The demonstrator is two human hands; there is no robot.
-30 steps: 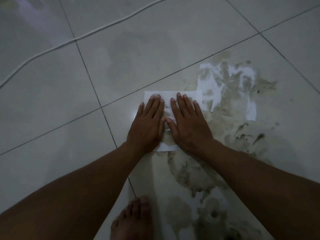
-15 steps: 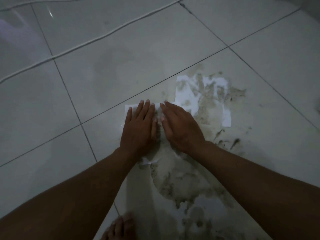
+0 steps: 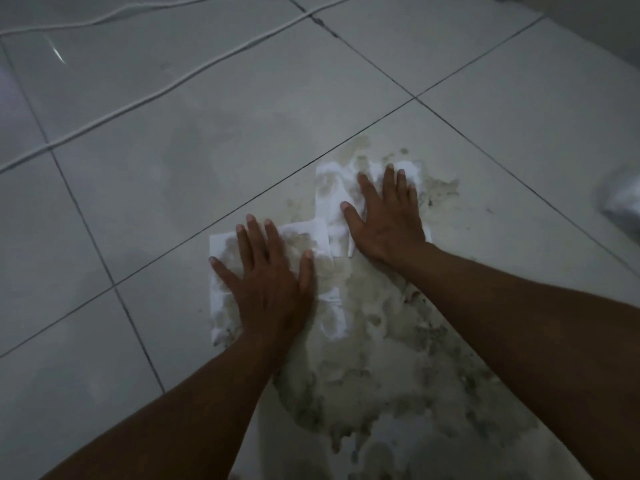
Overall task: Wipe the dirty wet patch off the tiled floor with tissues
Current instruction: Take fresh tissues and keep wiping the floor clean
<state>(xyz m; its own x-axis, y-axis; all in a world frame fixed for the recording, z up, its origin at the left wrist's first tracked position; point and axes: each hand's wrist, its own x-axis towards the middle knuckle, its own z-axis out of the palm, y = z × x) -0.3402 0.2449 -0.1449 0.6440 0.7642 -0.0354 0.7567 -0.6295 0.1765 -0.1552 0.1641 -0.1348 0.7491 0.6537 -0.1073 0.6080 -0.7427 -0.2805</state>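
A muddy wet patch spreads over the white tiled floor, from the middle toward the bottom right. Two white tissues lie flat on its upper part, both stained brown. My left hand presses flat, fingers spread, on the near tissue. Further back and to the right, my right hand presses flat on the far tissue. Neither hand grips anything.
A white cable runs diagonally across the tiles at the upper left. A blurred white object lies at the right edge. Dark grout lines cross the floor.
My right hand left the near tissue, where both hands lay side by side, and moved up and right onto the far tissue. The near tissue looks more soaked. The view shifted.
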